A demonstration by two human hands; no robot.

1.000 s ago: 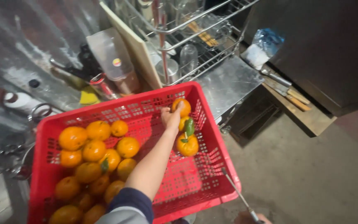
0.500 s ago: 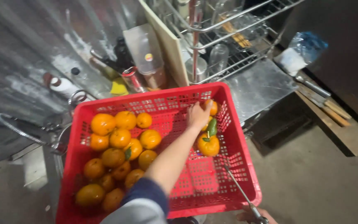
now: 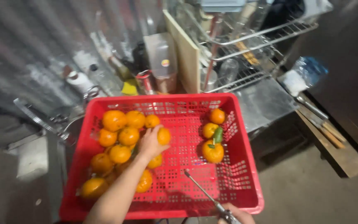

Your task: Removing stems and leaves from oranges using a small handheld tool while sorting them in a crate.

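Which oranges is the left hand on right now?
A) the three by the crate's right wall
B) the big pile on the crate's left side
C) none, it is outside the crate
B: the left hand grips an orange at the edge of the pile in the crate; the right hand holds a metal tool.

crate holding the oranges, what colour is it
Red, a perforated plastic crate, seen in the head view.

I saw a glossy red plastic crate with a perforated lattice floor, holding oranges with dimpled, slightly shiny peel. The thin rod looked like bare polished metal. Behind stood a shiny metal wire rack and a matt wooden board.
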